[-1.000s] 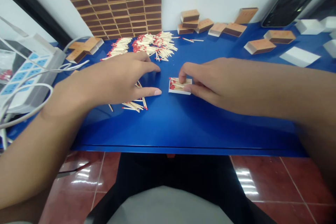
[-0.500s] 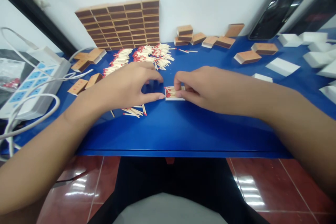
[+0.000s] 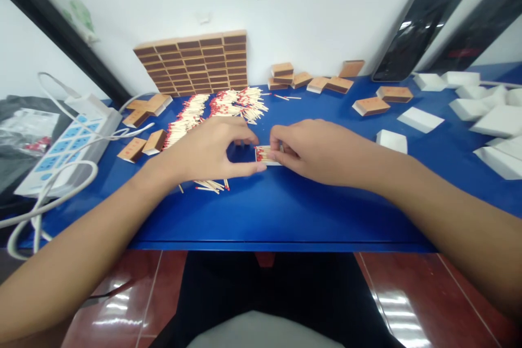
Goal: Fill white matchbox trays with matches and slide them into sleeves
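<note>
My left hand [image 3: 216, 144] is spread, holding nothing, thumb at the near left corner of the small white cardboard tray [image 3: 274, 163] on the glossy blue bench [image 3: 265, 212], probably steadying it. My right hand [image 3: 316, 149] curls over its other end, likely keeping the pale, red-tipped wooden matches [image 3: 262, 154] lengthwise; whether I'm pinching any, I can't tell. Their heads bunch leftward.

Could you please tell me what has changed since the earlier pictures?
The left hand has moved right, towards the tray; its thumb is now at the near left corner, though contact is unclear. The view has tilted up. The right hand stays at the tray's right end, over the matches, and the box stack still stands.
</note>
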Demonstrator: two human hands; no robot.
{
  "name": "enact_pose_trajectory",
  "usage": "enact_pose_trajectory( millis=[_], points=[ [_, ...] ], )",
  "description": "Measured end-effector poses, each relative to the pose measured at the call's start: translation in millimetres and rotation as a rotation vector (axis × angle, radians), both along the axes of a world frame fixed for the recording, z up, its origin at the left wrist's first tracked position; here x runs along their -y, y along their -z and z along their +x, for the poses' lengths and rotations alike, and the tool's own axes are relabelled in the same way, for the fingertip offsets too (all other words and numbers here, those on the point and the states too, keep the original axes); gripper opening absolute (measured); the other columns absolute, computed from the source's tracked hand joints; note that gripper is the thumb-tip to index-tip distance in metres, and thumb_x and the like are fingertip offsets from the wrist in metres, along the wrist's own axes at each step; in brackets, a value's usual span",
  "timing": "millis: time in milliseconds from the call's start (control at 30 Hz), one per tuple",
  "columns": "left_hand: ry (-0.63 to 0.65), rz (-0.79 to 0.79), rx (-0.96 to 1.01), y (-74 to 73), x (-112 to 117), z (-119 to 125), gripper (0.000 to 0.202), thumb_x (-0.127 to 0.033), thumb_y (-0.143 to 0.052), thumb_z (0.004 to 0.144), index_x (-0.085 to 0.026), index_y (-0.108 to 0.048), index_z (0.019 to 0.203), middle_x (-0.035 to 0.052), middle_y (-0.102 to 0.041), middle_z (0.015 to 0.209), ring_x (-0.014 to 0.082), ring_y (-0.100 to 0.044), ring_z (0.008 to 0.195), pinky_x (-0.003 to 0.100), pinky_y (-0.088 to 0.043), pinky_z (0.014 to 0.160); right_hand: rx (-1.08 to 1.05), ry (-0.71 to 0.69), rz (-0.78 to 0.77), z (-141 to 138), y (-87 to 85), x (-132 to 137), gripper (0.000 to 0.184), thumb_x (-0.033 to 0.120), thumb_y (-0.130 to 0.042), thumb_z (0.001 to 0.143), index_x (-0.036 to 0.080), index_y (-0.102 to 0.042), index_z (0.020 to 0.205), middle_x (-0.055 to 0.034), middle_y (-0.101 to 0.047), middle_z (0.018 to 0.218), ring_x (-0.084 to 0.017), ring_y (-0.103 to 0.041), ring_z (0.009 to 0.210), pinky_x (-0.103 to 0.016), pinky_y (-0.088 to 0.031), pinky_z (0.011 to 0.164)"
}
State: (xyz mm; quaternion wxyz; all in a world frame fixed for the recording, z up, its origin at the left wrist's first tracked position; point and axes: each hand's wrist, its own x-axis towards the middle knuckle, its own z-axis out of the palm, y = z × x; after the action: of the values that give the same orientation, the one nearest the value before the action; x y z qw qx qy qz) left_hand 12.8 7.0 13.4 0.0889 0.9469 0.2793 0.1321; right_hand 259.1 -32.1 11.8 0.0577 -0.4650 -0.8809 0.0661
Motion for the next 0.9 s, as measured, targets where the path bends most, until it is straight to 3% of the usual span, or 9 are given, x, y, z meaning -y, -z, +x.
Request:
enact_pose_trajectory(
  millis=[100,300,467,900],
  points=[
    [0.006,0.003,0.025,4.1,0.3,0.4,0.048,-0.066,-0.074,0.093,-0.020,-0.078,0.106,0.0075,-0.075,0.102,0.0243,-0.069,0.093,0.037,-0.050,0.085,-0.001,0.001,-0.022,-3.3,0.3,-1.9,0.025,0.038,-0.050,0.109,0.020,-0.066,0.103,-0.0102,-0.076,0.095,-0.023,-0.065,0.079,-0.034,-0.033,0.064],
    [0.021,0.031,0.034,6.3,0.5,2.2,0.036,-0.054,-0.069,0.099,-0.020,-0.075,0.094,0.0064,-0.075,0.096,0.0231,-0.070,0.089,0.037,-0.049,0.080,-0.050,-0.026,-0.033,-4.2,0.0,-4.5,0.025,0.036,-0.048,0.110,0.020,-0.067,0.106,-0.0093,-0.075,0.093,-0.023,-0.064,0.080,-0.034,-0.034,0.067],
    [0.008,0.012,0.064,6.1,-1.1,0.2,0.035,-0.055,-0.072,0.098,-0.020,-0.075,0.096,0.0058,-0.075,0.096,0.0226,-0.069,0.089,0.036,-0.049,0.081,-0.093,-0.023,-0.086,-1.9,1.1,-6.0,0.022,0.038,-0.052,0.108,0.021,-0.066,0.104,-0.0056,-0.074,0.089,-0.021,-0.062,0.078,-0.032,-0.034,0.066],
    [-0.027,0.018,0.036,4.2,-2.2,-2.2,0.037,-0.057,-0.074,0.096,-0.020,-0.075,0.097,0.0055,-0.075,0.092,0.0222,-0.069,0.086,0.035,-0.048,0.077,-0.116,-0.050,-0.100,2.7,1.8,-8.4,0.023,0.036,-0.048,0.108,0.022,-0.066,0.102,-0.0059,-0.073,0.094,-0.021,-0.062,0.079,-0.032,-0.035,0.068]
  ],
)
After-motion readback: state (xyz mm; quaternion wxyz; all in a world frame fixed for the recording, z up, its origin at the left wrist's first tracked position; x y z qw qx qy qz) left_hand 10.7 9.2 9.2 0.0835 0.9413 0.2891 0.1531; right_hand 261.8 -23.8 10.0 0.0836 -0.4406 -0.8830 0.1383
